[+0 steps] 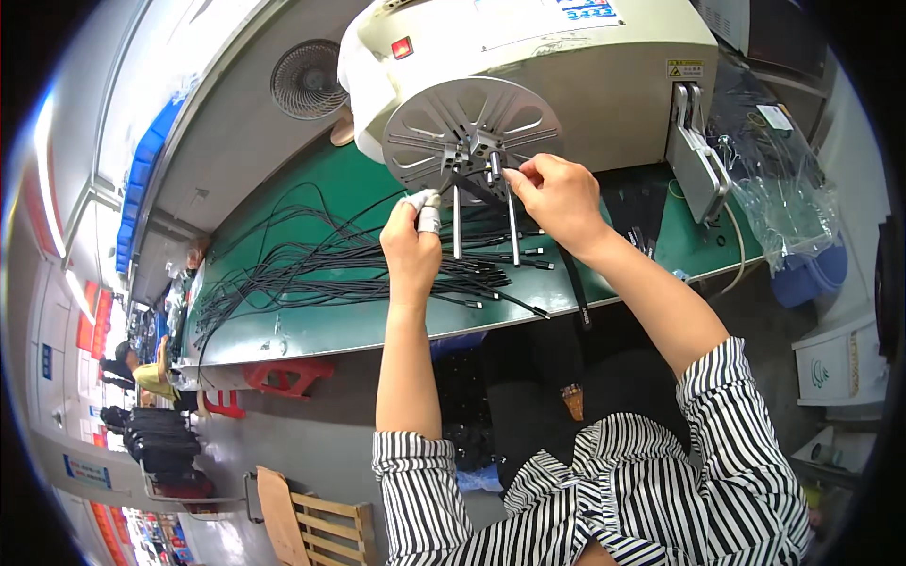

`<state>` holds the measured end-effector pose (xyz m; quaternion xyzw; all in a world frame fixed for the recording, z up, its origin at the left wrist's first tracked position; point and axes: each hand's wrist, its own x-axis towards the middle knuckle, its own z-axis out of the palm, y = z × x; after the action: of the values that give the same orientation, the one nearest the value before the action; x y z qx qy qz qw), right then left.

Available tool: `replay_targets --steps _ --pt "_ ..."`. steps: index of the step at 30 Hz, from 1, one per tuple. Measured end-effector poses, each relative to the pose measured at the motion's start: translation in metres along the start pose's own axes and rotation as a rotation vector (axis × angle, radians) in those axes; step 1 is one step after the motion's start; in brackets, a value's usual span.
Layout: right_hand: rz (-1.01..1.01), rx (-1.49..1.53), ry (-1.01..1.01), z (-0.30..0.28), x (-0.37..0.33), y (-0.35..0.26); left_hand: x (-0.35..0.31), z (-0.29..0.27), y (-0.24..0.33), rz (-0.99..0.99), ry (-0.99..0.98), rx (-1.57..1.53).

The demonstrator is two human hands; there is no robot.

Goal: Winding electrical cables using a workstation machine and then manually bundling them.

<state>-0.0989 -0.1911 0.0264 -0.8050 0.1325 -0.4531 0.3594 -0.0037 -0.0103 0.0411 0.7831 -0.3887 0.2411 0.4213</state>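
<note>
"Strap or flat cable, was it, between the hands?"

"It looked like a short black band, flat and matte, slanting across the front of a silver wheel, just below its hub."

"And the grip?"

"The left hand had its thumb and fingers drawn close together, near the band's left side; white wraps covered some fingertips. The right hand was curled, thumb and forefinger narrowly spaced beside the hub's right side. Whether either one pinched the band, I couldn't tell (the contact points were too small)."

"How was the wheel made?"

"Round, metallic, pierced by long slots, with blocky fittings at the centre. Two smooth, straight rods stuck out from it toward the person."

"What lay beneath?"

"A glossy green tabletop, strewn with thin black cables, loosely looped at the left, their plug ends gathered near the rods."

"And behind?"

"A cream machine housing, smooth and boxy, with a red switch. A round, grilled fan stood to its left; clear, crinkled plastic hung at the right, above a blue bin. Below the table's left side sat a red stool."
</note>
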Motion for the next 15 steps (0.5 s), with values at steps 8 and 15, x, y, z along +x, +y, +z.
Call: replay_targets --steps 8,15 --pt "0.091 0.102 -0.03 -0.024 -0.03 0.025 -0.06 0.022 -0.042 -0.032 0.066 0.104" --pt "0.146 0.207 -0.029 -0.046 -0.051 0.042 -0.069 0.009 -0.049 0.174 0.129 0.208"
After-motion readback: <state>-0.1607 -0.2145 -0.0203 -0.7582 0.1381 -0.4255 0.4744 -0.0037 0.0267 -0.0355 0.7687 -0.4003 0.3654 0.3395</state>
